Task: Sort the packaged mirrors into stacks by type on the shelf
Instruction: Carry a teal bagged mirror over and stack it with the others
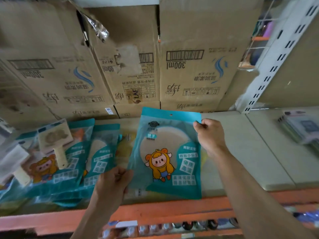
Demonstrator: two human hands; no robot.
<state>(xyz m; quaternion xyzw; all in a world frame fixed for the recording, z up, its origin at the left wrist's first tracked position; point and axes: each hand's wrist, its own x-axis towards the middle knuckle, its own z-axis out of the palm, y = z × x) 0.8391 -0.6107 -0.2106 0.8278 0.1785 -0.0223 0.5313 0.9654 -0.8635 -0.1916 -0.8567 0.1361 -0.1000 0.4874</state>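
A person holds a teal mirror packet (166, 152) upright over the pale shelf (241, 152); the right hand (209, 135) pinches its top right corner between thumb and curled fingers; the left hand (113, 182) grips the lower left edge, fingers curled round it; a round cream mirror and a cartoon figure show through the front; more teal packets (76, 161) lie overlapping to the left; cardboard cartons (195, 66) stand behind, printed upside down.
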